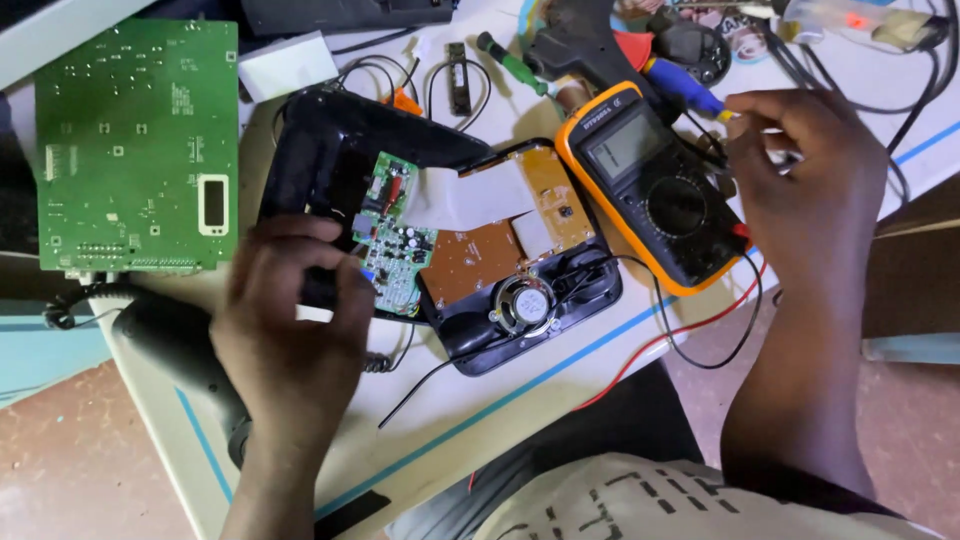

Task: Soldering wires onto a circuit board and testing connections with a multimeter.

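Note:
An opened black device (470,240) lies on the white table, showing a small green circuit board (398,245), a brown board (500,230) and a round speaker (524,305). My left hand (290,330) rests on the device's left edge, fingers curled over the black casing beside the green board. My right hand (800,190) is to the right of an orange-cased multimeter (650,190), fingers pinched around a thin probe or wire; what exactly it grips is hard to tell. Red and black leads (690,335) run from the meter across the table.
A large green circuit board (135,145) lies at the left. Screwdrivers with green (510,62) and blue (685,88) handles, a black glue gun (580,45) and cables sit at the back. A black handset (180,345) with coiled cord lies at the front left, near the table's edge.

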